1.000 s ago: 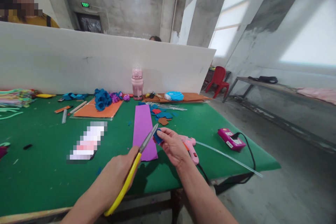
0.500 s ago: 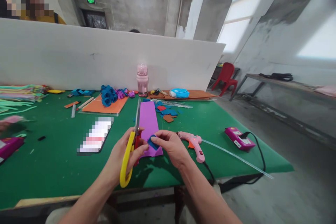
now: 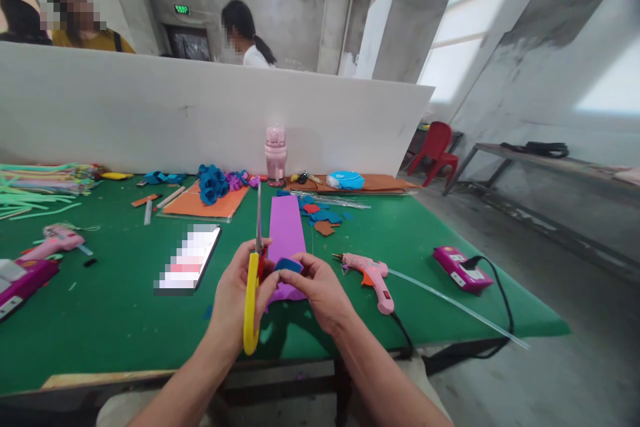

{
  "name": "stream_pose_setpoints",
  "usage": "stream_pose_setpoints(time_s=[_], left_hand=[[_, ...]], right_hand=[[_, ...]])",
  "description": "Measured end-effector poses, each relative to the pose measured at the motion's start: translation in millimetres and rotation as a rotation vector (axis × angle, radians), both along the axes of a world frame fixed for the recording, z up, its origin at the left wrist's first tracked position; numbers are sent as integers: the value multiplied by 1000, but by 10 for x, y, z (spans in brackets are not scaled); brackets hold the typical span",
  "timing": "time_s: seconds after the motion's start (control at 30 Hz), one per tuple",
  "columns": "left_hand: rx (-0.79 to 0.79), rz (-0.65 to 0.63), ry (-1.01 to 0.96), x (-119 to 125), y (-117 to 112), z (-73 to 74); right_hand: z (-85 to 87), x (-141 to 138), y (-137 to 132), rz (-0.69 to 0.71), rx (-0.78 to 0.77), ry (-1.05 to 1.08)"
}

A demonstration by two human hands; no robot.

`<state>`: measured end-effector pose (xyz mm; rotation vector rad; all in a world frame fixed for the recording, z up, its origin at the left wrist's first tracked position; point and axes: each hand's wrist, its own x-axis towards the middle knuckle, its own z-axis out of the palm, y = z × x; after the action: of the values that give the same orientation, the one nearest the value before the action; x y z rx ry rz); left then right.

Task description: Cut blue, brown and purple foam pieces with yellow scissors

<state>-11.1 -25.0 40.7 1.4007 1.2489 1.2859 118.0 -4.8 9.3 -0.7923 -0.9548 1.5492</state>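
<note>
Swinging upright this last second, the yellow-handled scissors sit with blades together in the curled left hand; the right hand pinches the blue felt scrap over the purple felt sheet, so cutting looks paused.

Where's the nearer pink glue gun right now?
Head view: the pink glue gun lies on the green table just right of the right hand, between it and the magenta box.

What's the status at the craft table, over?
Left hand gripping yellow scissors, blades pointing up. Right hand pinching blue scrap over purple sheet. Pink glue gun alongside, untouched.
</note>
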Motion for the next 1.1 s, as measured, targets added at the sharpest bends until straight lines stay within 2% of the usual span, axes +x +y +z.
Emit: stream_pose_setpoints(time_s=[0.07,0.13,0.27,0.33,0.43,0.53,0.73,0.93,1.1], left_hand=[[-7,-25,-7,2,3,9],[-59,-139,-49,-24,-7,9],[-304,-521,-313,-173,-105,3],[-455,-737,-364,-264,-170,-2],[-594,-897,-364,-340,-245,-15],[-594,-900,-354,-320,-282,-22],[-562,-823,-317,-238,-292,6],[-545,-819,-307,-260,-278,-27],[-537,-811,-293,-269,-280,-42]], right_hand=[[-25,8,17,3,-15,86],[-31,76,55,12,-65,189],[0,318,147,0,-169,402],[9,424,182,-12,-170,471],[-5,510,226,-31,-159,527],[-33,517,260,-42,-171,561],[-55,475,275,-50,-174,559],[-61,464,265,-50,-163,547],[-46,452,249,-59,-211,564]])
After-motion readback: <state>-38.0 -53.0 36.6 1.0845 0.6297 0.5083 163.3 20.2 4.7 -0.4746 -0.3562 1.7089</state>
